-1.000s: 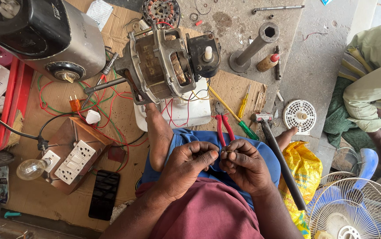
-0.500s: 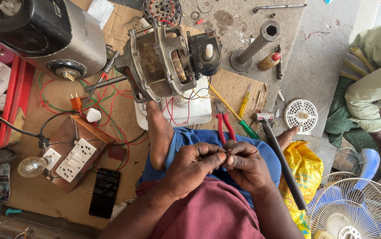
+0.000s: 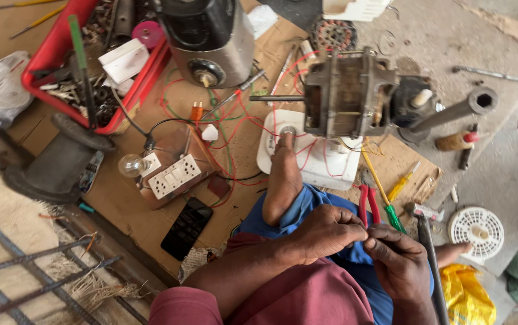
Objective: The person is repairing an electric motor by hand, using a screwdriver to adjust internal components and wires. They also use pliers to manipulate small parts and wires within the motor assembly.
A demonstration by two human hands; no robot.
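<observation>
My left hand (image 3: 325,233) and my right hand (image 3: 398,260) meet over my blue-clad lap, fingertips pinched together on something small that I cannot make out, possibly a thin wire. My bare foot (image 3: 283,177) rests on a white housing (image 3: 331,168). Just beyond it stands a bare electric motor (image 3: 349,93) with red wires (image 3: 235,120) trailing from it. Red-handled pliers (image 3: 366,204) lie right beside my hands, next to a yellow and green screwdriver (image 3: 382,192).
A switchboard with a bulb (image 3: 171,174) and a black phone (image 3: 186,227) lie on cardboard at left. A red tray of parts (image 3: 54,60), a steel and black appliance (image 3: 210,36), a grey pipe (image 3: 451,111), a hammer (image 3: 427,241) and a white fan grille (image 3: 475,229) surround me.
The view has swung left and tilted, now showing the red tray and metal bars at left. My hands stay pinched together over my lap.
</observation>
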